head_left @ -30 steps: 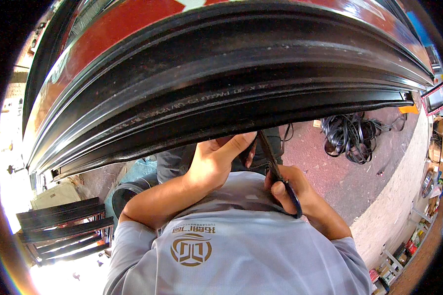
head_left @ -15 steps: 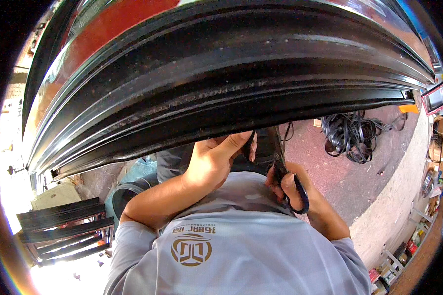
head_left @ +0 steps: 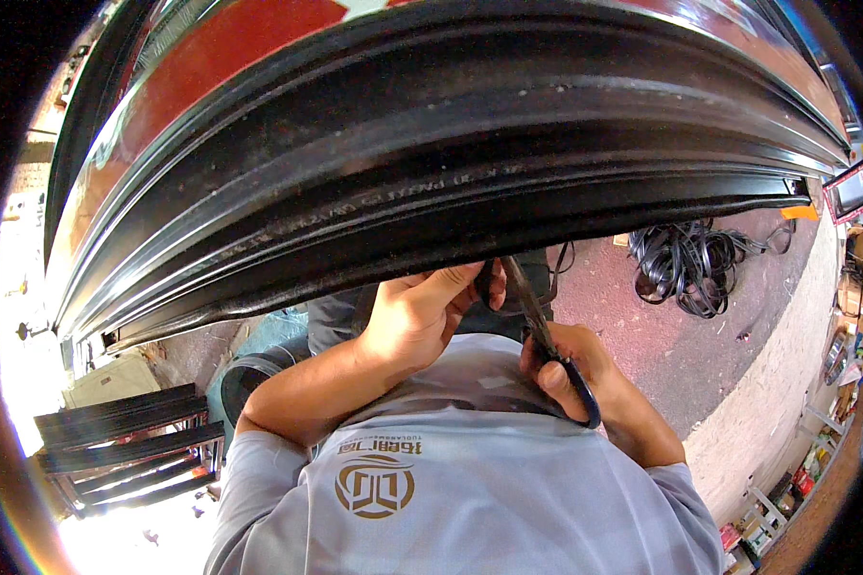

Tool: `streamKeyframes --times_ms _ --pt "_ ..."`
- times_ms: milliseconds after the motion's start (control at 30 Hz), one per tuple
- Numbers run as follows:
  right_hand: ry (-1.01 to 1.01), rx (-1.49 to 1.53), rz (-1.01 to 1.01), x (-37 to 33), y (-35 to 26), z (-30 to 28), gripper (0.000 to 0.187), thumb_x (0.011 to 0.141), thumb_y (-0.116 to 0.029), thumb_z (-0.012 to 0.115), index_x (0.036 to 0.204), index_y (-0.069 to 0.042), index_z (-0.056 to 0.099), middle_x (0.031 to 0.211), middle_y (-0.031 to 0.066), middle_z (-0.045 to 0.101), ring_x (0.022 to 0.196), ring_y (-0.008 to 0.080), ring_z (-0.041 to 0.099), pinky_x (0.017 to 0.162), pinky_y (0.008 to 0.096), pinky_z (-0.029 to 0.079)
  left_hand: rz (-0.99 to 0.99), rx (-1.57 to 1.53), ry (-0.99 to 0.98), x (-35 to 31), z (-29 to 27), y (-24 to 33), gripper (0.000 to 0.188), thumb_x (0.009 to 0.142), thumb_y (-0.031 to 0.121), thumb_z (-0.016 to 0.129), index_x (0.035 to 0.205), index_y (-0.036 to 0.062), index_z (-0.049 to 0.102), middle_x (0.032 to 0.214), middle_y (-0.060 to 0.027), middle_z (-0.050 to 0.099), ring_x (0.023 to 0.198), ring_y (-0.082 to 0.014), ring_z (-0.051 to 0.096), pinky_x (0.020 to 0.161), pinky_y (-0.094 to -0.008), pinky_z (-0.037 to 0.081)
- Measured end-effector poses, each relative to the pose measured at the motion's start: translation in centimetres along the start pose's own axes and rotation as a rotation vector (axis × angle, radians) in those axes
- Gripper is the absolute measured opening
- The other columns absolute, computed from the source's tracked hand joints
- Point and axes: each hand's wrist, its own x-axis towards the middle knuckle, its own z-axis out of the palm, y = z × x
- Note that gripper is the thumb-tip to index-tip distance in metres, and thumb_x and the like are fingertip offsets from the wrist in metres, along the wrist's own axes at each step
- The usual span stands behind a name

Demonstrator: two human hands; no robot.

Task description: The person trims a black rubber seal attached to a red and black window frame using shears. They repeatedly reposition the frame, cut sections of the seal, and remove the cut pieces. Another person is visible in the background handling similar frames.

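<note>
The scissors (head_left: 544,337) sit off centre toward 4 o'clock, blades pointing to 11, tips near the lower edge of the black frame (head_left: 422,134). The right hand (head_left: 585,359) grasps their handles; at its 10 o'clock, the left hand (head_left: 417,311) pinches a dark strip (head_left: 486,286). Trimming seems in hand; a cut calls for holding the strip steady. Coiled black strips (head_left: 679,273) lie at 3 o'clock.
</note>
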Motion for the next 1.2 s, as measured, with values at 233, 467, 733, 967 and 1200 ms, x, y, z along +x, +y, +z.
streamKeyframes --times_ms 233,467,733,967,1200 --pt "0.017 -0.044 -0.008 0.1 0.2 -0.1 0.062 0.091 -0.061 0.060 0.075 -0.001 0.054 0.062 0.0037 0.049 0.059 0.0130 0.047 0.052 0.0332 0.039 -0.023 0.079 0.027 -0.1 -0.3 0.0 0.021 0.099 0.023 0.061 0.104 0.0031 0.063 0.090 -0.0089 0.066 0.079 -0.0194 0.064 0.068 -0.0351 0.053" --pt "0.030 -0.059 0.032 0.1 0.2 0.0 0.062 0.091 -0.061 0.060 0.074 -0.001 0.052 0.060 0.0024 0.046 0.059 0.0117 0.044 0.051 0.0327 0.037 0.046 0.093 0.046 0.0 0.2 -0.3 0.021 0.098 0.023 0.062 0.103 0.0030 0.063 0.087 -0.0096 0.066 0.077 -0.0198 0.064 0.066 -0.0342 0.052" --pt "0.058 -0.046 0.033 0.2 1.0 0.1 0.061 0.091 -0.059 0.062 0.073 -0.001 0.051 0.061 -0.0003 0.041 0.061 0.0089 0.038 0.049 0.0318 0.031 0.006 0.113 0.043 0.0 0.1 -0.4 0.020 0.098 0.021 0.062 0.102 0.0019 0.062 0.085 -0.0108 0.065 0.075 -0.0210 0.062 0.066 -0.0342 0.051" --pt "0.093 -0.147 0.006 0.1 1.6 0.3 0.051 0.091 -0.046 0.068 0.072 -0.001 0.052 0.058 -0.0002 0.040 0.059 0.0085 0.039 0.048 0.0323 0.033 0.008 0.096 0.085 -0.2 0.7 -0.3 0.019 0.098 0.019 0.062 0.100 0.0002 0.061 0.084 -0.0103 0.064 0.075 -0.0204 0.062 0.065 -0.0342 0.050" --pt "0.162 -0.107 0.021 0.5 2.2 0.9 0.061 0.091 -0.062 0.059 0.078 -0.002 0.059 0.058 -0.0017 0.048 0.055 0.0081 0.046 0.049 0.0273 0.036 -0.015 0.203 0.051 -0.2 0.7 -0.3 0.024 0.100 0.025 0.058 0.100 0.0010 0.061 0.083 -0.0099 0.063 0.073 -0.0189 0.060 0.064 -0.0322 0.048"
